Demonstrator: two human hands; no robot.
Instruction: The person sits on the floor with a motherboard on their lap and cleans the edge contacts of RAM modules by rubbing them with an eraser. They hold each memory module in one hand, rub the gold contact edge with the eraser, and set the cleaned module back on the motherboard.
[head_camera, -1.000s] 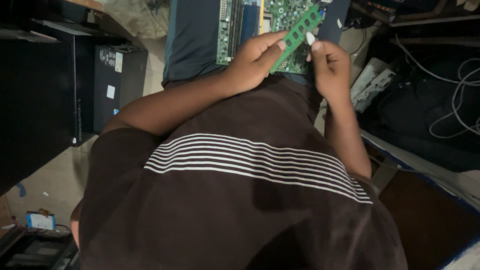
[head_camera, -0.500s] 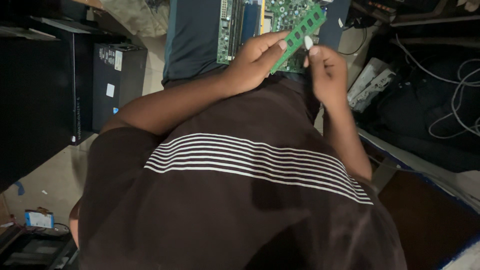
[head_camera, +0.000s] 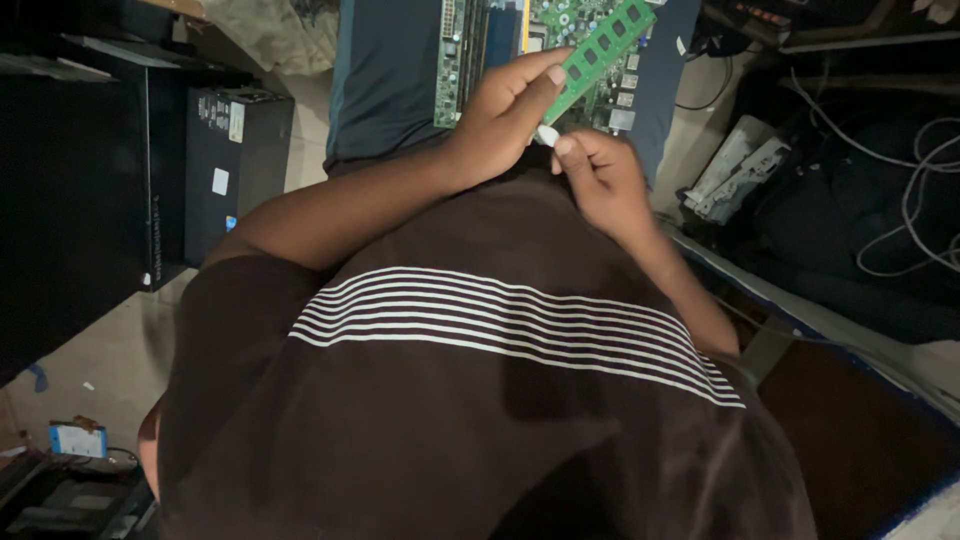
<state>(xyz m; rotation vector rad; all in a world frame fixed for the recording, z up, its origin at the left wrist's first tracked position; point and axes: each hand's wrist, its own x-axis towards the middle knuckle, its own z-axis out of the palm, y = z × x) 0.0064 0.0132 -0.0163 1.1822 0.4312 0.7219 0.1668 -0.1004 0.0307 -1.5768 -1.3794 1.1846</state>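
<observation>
Since half a second ago my right hand has slid down the long green memory stick to its lower end, where it pinches a small white piece. My left hand grips the stick, tilted, at the top centre of the frame over the green circuit board. A black computer case stands upper left, white cables upper right. My striped dark shirt hides everything below.
</observation>
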